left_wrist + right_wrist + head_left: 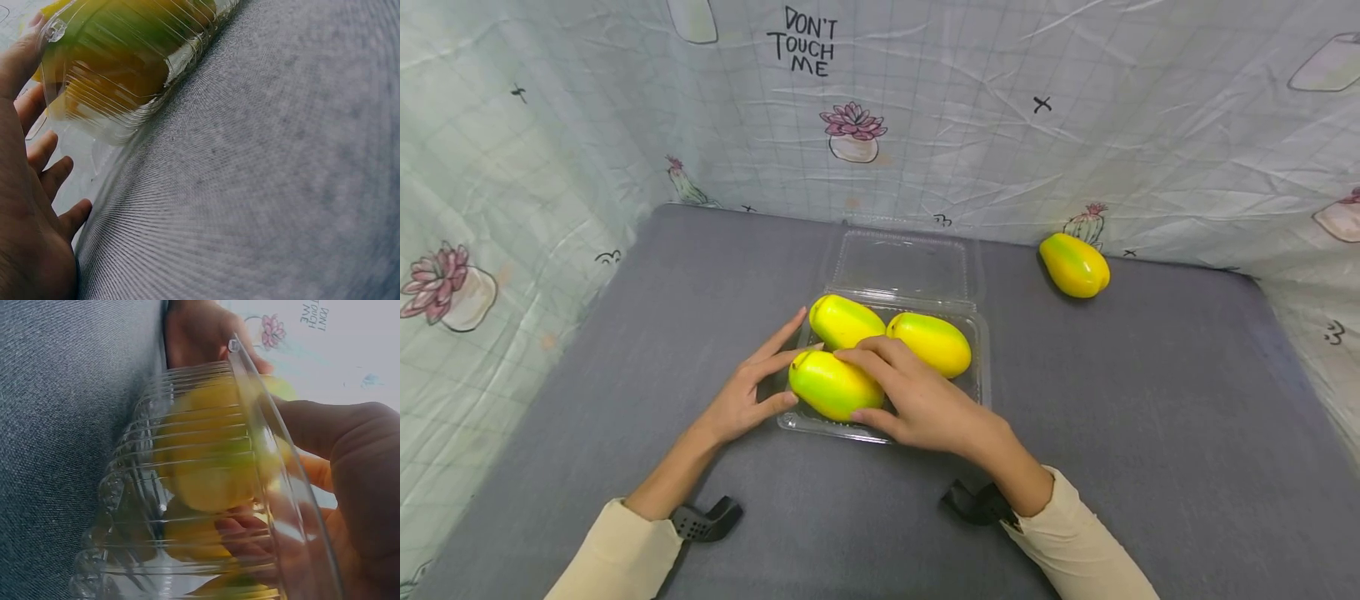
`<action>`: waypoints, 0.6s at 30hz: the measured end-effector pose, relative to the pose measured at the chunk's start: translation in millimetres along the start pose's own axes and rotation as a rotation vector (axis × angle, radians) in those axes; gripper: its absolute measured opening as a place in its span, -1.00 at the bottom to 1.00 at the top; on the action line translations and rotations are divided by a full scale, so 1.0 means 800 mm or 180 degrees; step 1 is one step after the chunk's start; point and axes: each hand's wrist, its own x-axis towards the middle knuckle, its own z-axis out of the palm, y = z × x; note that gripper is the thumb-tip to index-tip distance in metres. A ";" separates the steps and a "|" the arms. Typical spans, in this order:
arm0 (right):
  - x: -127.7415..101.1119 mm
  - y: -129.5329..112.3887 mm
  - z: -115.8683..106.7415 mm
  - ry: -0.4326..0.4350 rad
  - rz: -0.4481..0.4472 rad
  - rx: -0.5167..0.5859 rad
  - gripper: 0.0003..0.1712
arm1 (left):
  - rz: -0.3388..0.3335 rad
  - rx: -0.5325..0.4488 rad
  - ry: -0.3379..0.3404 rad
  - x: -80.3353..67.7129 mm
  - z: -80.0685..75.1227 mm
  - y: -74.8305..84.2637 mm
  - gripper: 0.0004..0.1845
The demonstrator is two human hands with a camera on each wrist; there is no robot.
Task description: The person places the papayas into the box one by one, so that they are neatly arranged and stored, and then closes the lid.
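Note:
Three yellow-green, mango-shaped fruits are in a clear plastic clamshell box (984, 358). My right hand (928, 410) grips the front fruit (831, 387), its thumb on the near side and fingers over the top. Behind lie the back-left fruit (846, 321) and the back-right fruit (934, 343), close to the right fingers. At the box's left side, my left hand (741, 404) spreads its fingers, fingertips right at the front fruit and rim. In the left wrist view, the left thumb and fingers extend beside the box's clear wall (112, 106). Through the ribbed wall (187, 444), the right wrist view shows right fingers among the fruits.
The clear lid (902, 262) lies folded back behind the box. A fourth yellow-green fruit (1075, 265) rests at the back right on the grey tabletop (1150, 400). A printed curtain (955, 125) hangs along the table's back and sides.

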 end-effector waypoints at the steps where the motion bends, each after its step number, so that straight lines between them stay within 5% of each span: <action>1: 0.000 0.000 0.000 -0.0002 -0.0006 -0.0011 -0.29 | -0.0006 0.0003 -0.0004 0.001 0.000 0.000 -0.39; 18: -0.003 -0.004 0.000 -0.0067 0.0030 0.0025 -0.29 | -0.0060 0.0054 0.0014 -0.001 0.002 0.008 -0.45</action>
